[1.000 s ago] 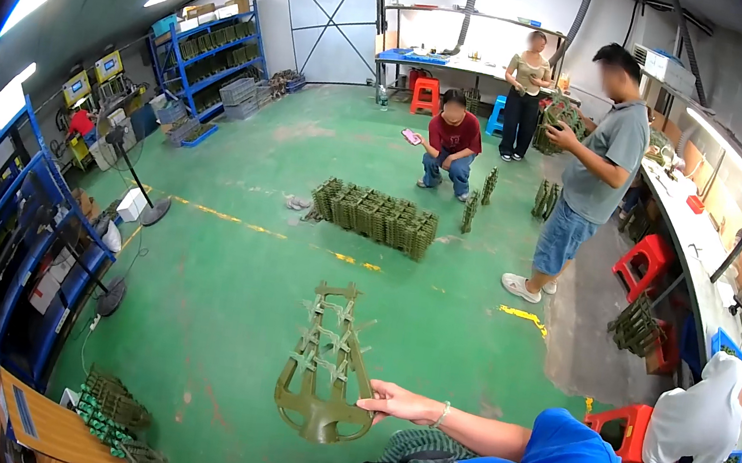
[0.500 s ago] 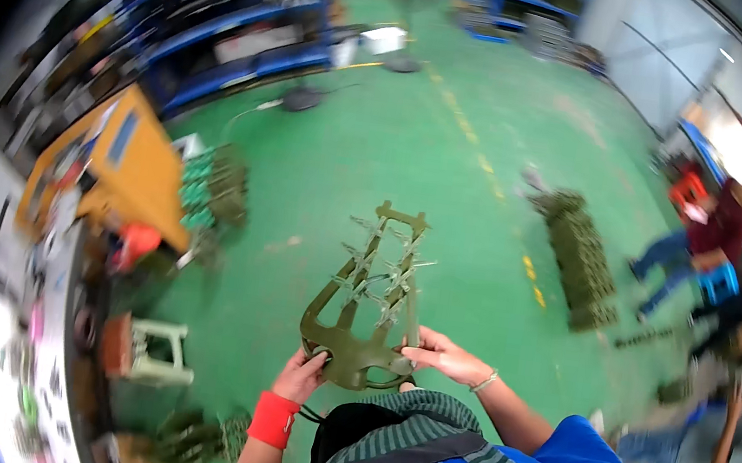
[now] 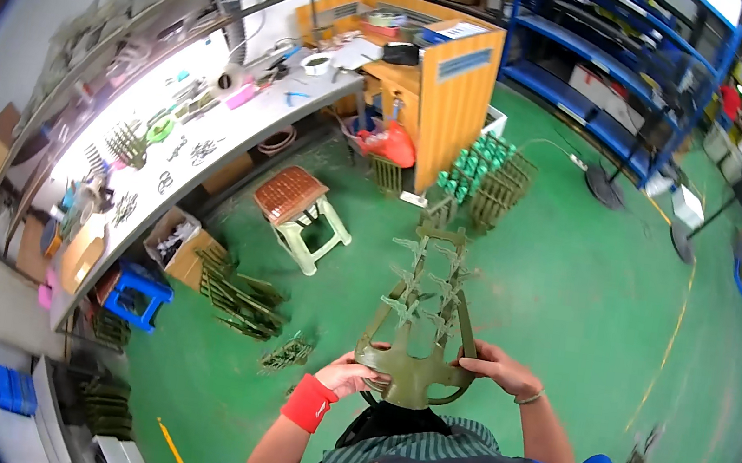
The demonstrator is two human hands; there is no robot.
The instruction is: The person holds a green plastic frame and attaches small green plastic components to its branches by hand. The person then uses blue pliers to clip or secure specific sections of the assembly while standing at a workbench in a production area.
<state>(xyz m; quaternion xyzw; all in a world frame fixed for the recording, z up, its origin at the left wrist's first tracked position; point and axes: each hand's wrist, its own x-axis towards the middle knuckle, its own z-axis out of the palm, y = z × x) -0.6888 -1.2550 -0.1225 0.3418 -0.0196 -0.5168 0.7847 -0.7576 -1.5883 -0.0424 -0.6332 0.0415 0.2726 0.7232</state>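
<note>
An olive-green moulded frame (image 3: 409, 375) is held out in front of my body, its broad solid end towards me and its slatted end pointing away. Pale grey-green, jagged pieces (image 3: 403, 309) stick out along its two inner bars. My left hand (image 3: 344, 375), below a red wristband, is closed on the frame's near left edge. The near right edge is gripped by my right hand (image 3: 501, 370), thumb on top. The fingers underneath the frame are partly hidden.
A long workbench (image 3: 244, 126) with small parts runs along the left. Beside it stand a stool with a brown seat (image 3: 290, 195), a blue stool (image 3: 138, 295) and stacked olive frames (image 3: 236, 293). Ahead are an orange wooden desk (image 3: 458, 102), more frames (image 3: 500, 190) and blue shelving (image 3: 584, 110).
My view has swung left, bringing the workbench and stools into sight and taking the people on the right out of it. Both hands still hold the frame.
</note>
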